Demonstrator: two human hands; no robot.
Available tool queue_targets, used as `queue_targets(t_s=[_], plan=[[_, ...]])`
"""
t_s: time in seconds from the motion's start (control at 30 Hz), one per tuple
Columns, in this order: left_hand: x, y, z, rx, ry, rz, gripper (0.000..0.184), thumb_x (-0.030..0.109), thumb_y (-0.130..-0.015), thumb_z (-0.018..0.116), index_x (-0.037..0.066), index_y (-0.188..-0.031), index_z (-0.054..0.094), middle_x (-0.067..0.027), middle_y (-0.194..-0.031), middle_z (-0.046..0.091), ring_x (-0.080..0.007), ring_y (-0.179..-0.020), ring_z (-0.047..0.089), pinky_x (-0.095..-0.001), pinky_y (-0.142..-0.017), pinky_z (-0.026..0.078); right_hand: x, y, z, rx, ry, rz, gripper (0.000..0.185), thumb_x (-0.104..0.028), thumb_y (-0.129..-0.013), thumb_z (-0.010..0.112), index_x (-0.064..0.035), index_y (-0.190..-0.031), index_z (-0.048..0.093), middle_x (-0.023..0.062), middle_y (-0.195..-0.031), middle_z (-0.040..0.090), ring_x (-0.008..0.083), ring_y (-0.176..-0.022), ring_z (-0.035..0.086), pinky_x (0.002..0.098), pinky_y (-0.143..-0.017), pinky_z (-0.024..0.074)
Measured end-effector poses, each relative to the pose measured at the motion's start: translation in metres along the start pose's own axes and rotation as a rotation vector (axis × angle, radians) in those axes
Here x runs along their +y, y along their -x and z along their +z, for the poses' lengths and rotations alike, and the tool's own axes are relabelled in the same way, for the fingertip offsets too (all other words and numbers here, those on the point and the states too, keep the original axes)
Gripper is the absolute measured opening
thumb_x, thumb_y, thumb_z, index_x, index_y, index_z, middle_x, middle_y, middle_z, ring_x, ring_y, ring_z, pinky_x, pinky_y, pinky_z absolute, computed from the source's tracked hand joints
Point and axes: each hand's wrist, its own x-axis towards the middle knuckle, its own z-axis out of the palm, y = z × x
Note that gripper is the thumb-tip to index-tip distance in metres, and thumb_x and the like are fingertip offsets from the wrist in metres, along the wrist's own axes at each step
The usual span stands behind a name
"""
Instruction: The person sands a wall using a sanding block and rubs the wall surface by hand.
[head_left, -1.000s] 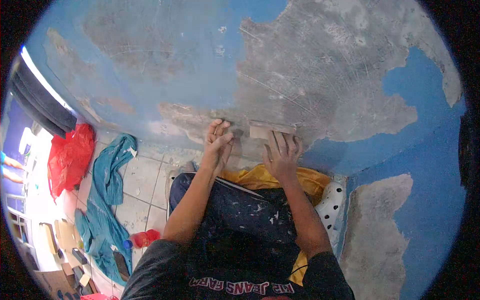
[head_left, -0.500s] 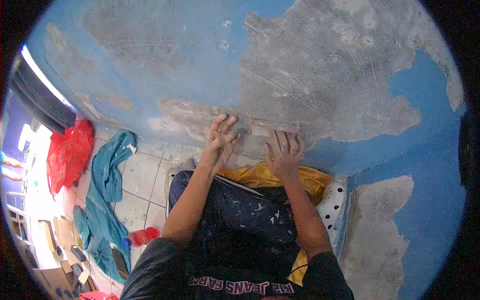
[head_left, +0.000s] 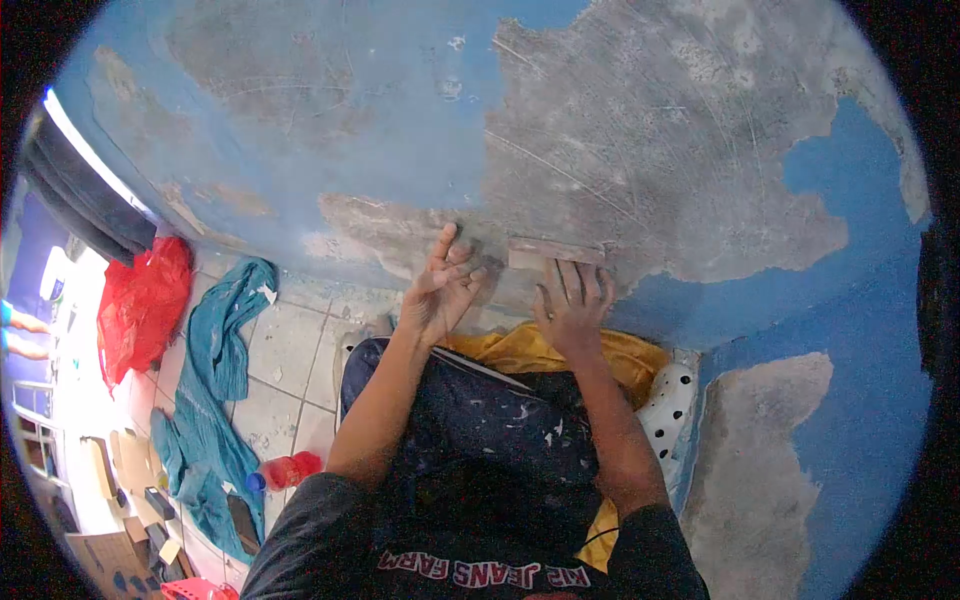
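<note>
My right hand (head_left: 575, 308) lies against the wall with its fingers over a flat, rectangular, brownish-grey sanding block (head_left: 556, 250). The block's long edge shows above the fingertips, pressed to a bare grey patch of the blue wall (head_left: 650, 140). To its left, my left hand (head_left: 442, 292) is held up close to the wall's lower part. Its index finger points up, the other fingers are partly bent and apart, and I see nothing in it.
A yellow cloth (head_left: 630, 358) and a white shoe with black holes (head_left: 665, 405) are by my legs. On the tiled floor (head_left: 285, 345) at left lie a teal cloth (head_left: 215, 350), a red plastic bag (head_left: 150, 310) and a red bottle (head_left: 290, 470). Cardboard pieces (head_left: 105, 560) lie lower left.
My left index finger has straightened upward while the other fingers bend more. My right hand and the sanding block stay at about the same spot on the wall.
</note>
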Motion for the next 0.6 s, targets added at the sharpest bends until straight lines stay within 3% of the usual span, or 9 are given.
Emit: queue_targets(t_s=[0.1,0.17,0.3,0.4,0.43,0.5,0.6], plan=[[0.001,0.000,-0.005,-0.003,0.032,-0.021,0.062,-0.001,-0.074,0.069,0.017,-0.131,0.050,0.0002,-0.103,0.054,-0.0088,-0.083,0.057,-0.0332,-0.097,0.044,0.000,0.000,-0.002,-0.035,0.025,-0.002,0.047,-0.032,-0.085,0.064,-0.0092,-0.126,0.059,0.0064,-0.132,0.048,0.0264,-0.127,0.034,0.0536,-0.106,0.0269],[0.002,-0.002,-0.014,-0.155,0.093,-0.076,0.067,0.000,-0.072,0.070,0.017,-0.133,0.048,-0.0006,-0.108,0.056,-0.0099,-0.087,0.059,-0.0347,-0.100,0.043,-0.001,0.000,0.000,-0.036,0.017,0.011,0.047,-0.032,-0.085,0.064,-0.0093,-0.126,0.059,0.0064,-0.133,0.047,0.0263,-0.128,0.034,0.0536,-0.107,0.0264],[0.002,0.002,-0.005,-0.078,0.041,-0.077,0.072,-0.001,-0.071,0.070,0.017,-0.136,0.046,-0.0022,-0.115,0.057,-0.0109,-0.090,0.060,-0.0350,-0.102,0.042,-0.001,0.001,0.000,-0.046,0.029,0.017,0.049,-0.033,-0.085,0.065,-0.0099,-0.128,0.058,0.0065,-0.133,0.046,0.0259,-0.129,0.032,0.0539,-0.108,0.0253],[0.001,0.002,0.000,-0.226,0.083,-0.131,0.074,-0.002,-0.070,0.070,0.017,-0.138,0.044,-0.0038,-0.120,0.056,-0.0118,-0.092,0.060,-0.0349,-0.104,0.041,-0.001,0.003,0.000,-0.052,0.025,0.012,0.050,-0.033,-0.085,0.065,-0.0103,-0.130,0.056,0.0068,-0.134,0.046,0.0263,-0.129,0.032,0.0540,-0.108,0.0245],[0.000,0.005,0.007,-0.127,0.023,-0.119,0.076,0.002,-0.067,0.073,0.016,-0.137,0.044,0.0003,-0.112,0.053,-0.0072,-0.077,0.056,-0.0326,-0.096,0.042,-0.001,0.003,0.001,-0.053,0.024,0.012,0.050,-0.033,-0.085,0.065,-0.0103,-0.130,0.056,0.0068,-0.134,0.046,0.0263,-0.129,0.032,0.0540,-0.108,0.0245],[0.000,0.006,0.012,-0.028,-0.036,-0.107,0.079,0.005,-0.064,0.076,0.015,-0.135,0.044,0.0044,-0.103,0.049,-0.0025,-0.063,0.051,-0.0303,-0.087,0.043,0.000,0.003,0.001,-0.038,0.029,0.012,0.051,-0.033,-0.085,0.065,-0.0105,-0.130,0.056,0.0070,-0.134,0.046,0.0267,-0.130,0.032,0.0540,-0.108,0.0246],[0.000,0.005,0.008,-0.061,-0.029,-0.128,0.081,0.005,-0.064,0.075,0.014,-0.137,0.043,0.0040,-0.103,0.051,-0.0023,-0.063,0.054,-0.0317,-0.093,0.043,0.000,0.003,0.001,-0.056,0.036,0.007,0.051,-0.032,-0.086,0.065,-0.0105,-0.130,0.056,0.0072,-0.135,0.045,0.0276,-0.130,0.032,0.0539,-0.109,0.0242]])
